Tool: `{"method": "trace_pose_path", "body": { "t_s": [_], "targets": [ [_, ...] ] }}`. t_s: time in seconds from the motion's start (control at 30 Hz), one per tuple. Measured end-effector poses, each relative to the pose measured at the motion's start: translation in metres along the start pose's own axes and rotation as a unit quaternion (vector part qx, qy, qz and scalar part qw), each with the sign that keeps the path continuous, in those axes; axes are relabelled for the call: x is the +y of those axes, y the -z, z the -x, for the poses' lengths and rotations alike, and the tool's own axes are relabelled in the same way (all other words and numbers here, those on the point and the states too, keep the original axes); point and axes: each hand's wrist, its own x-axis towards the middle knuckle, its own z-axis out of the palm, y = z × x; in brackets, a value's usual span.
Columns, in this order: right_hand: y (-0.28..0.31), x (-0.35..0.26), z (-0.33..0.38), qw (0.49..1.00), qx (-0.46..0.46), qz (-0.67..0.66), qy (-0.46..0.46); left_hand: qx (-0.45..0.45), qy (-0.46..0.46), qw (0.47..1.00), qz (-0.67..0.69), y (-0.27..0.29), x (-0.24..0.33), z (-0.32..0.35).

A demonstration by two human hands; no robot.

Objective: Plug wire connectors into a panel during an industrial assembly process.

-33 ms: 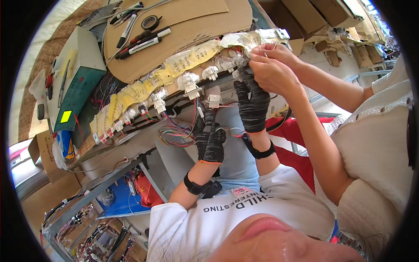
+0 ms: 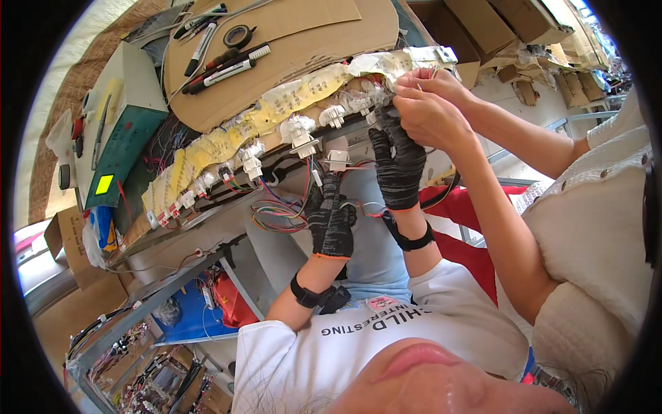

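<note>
Wearer has 2 gloved hands in view, plus a co-worker's 2 bare hands (image 2: 434, 119) at far R. Along the table edge, near L to far R, runs 1 long strip wrapped in yellow & white tape (image 2: 303, 96), w/ at least 4 white plastic connector blocks (image 2: 298, 134) on its near side. 1 squarish white plastic connector (image 2: 338, 159) sits just beyond the L fingertips; 1 loose bundle of thin multicoloured wires (image 2: 281, 215) loops out to the L of that hand

Left hand (image 2: 331, 224), in black-grey knit glove w/ orange cuff: forearm slants in from near side, hand reaches far, fingers bent among the wires; can't tell if they grip any. Right hand (image 2: 398, 162), matching glove: higher & farther, wrist about straight, fingers up at the strip, tips partly hidden by co-worker's hand, so can't tell if holding or loose. 2 black wrist straps (image 2: 309, 297), 1 per forearm

Co-worker's fingers bunched together at strip's far R end, fine wire ends showing by the tips

Far side: 1 round-edged brown cardboard sheet (image 2: 303, 41) w/ 1 black tape roll (image 2: 238, 36) & at least 5 marker pens (image 2: 221, 76). Far L: 1 beige-green box (image 2: 131, 131) w/ 1 bright yellow-green square
</note>
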Motion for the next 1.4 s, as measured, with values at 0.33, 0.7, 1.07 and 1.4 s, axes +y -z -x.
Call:
{"method": "trace_pose_path", "body": {
  "t_s": [0.33,0.7,1.07,1.4],
  "targets": [
    [-0.006,0.003,-0.008,0.993,-0.001,0.086,0.075,0.007,-0.006,1.000,-0.003,-0.012,0.000,-0.005],
    [0.002,-0.008,0.020,0.965,-0.116,-0.152,-0.181,0.004,0.002,1.000,-0.030,-0.043,0.005,0.001],
    [-0.011,0.004,0.006,0.867,-0.137,-0.360,-0.315,-0.013,-0.018,1.000,0.013,-0.050,-0.006,-0.008],
    [-0.017,0.003,0.013,0.910,-0.088,-0.268,-0.304,-0.024,-0.024,0.999,-0.015,-0.052,0.002,-0.009]
  ]
}}
